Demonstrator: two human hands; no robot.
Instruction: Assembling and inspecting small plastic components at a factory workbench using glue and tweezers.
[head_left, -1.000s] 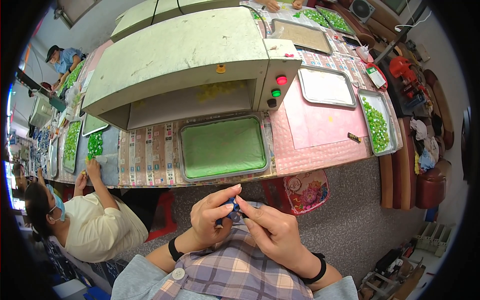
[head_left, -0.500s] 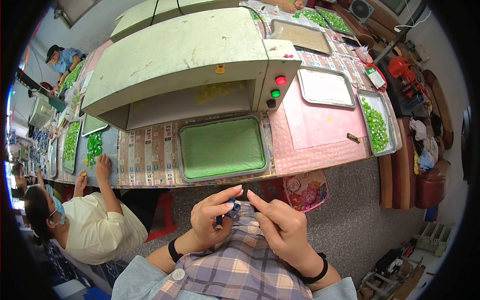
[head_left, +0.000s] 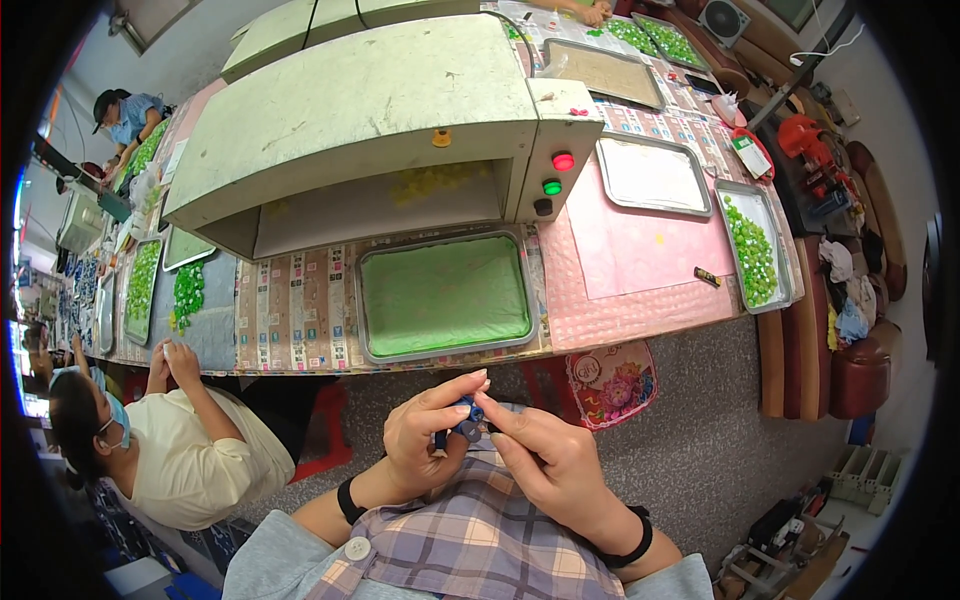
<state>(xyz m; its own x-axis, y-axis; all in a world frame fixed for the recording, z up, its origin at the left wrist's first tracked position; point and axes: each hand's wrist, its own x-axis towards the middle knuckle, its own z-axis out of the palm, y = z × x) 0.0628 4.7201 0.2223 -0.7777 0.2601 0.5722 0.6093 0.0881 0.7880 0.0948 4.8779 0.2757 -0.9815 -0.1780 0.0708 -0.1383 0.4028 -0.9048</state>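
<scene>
Above my plaid apron (head_left: 450,540), my hands meet in front of the table. My left hand (head_left: 422,428) is closed round small blue plastic parts (head_left: 472,408) with a grey round piece (head_left: 468,430) among them; their exact kind is too small to make out. My right hand (head_left: 555,460) is closed in a pinch, its fingertips touching the blue parts by my left fingertips. A small dark bit shows near the right thumb, but I cannot tell what it is. Just beyond my hands lies a metal tray (head_left: 447,355) lined with a green sheet (head_left: 445,290).
A pale box-shaped machine (head_left: 350,110) with an open slot and coloured buttons stands on the table. Right of it are a white-lined tray (head_left: 655,175), a marker-like tube (head_left: 707,276) and a tray of green pieces (head_left: 755,250). A masked co-worker (head_left: 190,450) sits at the left.
My right hand has moved left, and its fingertips now touch the blue parts at my left hand. The co-worker at the left has drawn both hands together, away from the green pieces.
</scene>
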